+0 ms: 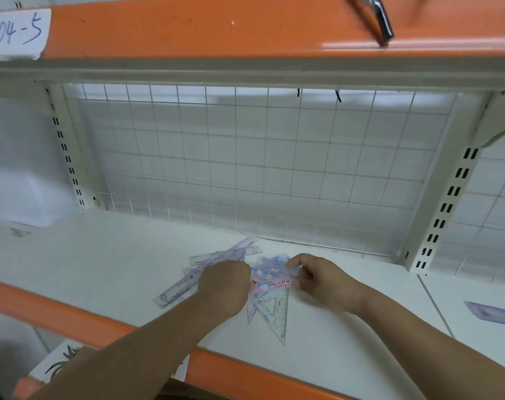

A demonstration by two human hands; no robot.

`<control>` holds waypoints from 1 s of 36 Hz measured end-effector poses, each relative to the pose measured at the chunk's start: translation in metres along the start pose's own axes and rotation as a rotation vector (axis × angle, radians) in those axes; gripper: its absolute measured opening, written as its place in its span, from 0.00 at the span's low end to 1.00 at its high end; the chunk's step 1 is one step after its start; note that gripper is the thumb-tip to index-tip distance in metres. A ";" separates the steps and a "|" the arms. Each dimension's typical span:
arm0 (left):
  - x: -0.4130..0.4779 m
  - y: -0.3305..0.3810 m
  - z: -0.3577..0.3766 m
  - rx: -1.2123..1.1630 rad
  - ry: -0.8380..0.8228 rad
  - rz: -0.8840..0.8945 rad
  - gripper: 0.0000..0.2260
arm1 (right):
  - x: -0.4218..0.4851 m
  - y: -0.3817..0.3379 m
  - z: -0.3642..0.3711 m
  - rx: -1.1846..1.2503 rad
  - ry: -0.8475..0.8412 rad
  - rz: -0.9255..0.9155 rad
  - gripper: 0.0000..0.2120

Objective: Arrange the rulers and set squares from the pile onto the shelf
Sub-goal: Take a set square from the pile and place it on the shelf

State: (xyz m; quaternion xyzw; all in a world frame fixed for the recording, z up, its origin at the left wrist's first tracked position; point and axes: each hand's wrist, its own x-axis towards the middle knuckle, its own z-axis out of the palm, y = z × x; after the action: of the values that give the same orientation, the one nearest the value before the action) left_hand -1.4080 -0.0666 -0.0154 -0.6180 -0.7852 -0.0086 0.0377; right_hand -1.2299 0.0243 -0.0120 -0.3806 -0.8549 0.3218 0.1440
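We see the pile [270, 284] on the white shelf [101, 255], middle right, near its orange front edge [72, 313]. Clear rulers [225, 254] fan out left and far, and set squares [277, 316] point near. The right hand [323, 280] pinches the set squares at their far edge. The left hand [223, 284] curls down onto the pile (we cannot tell whether it grips anything, since its fingers are hidden). Another ruler [493, 313] lies well apart, far right, and a wire grid [245, 168] backs the shelf.
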 end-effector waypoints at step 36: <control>-0.008 -0.002 -0.003 -0.057 0.035 0.094 0.16 | -0.015 -0.022 0.025 -0.985 0.452 -0.236 0.22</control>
State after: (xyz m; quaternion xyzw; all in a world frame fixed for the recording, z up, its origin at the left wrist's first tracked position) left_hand -1.4082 -0.0746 -0.0127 -0.6548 -0.7539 -0.0398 0.0342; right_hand -1.2442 -0.0092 -0.0166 -0.3642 -0.8890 -0.2240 0.1638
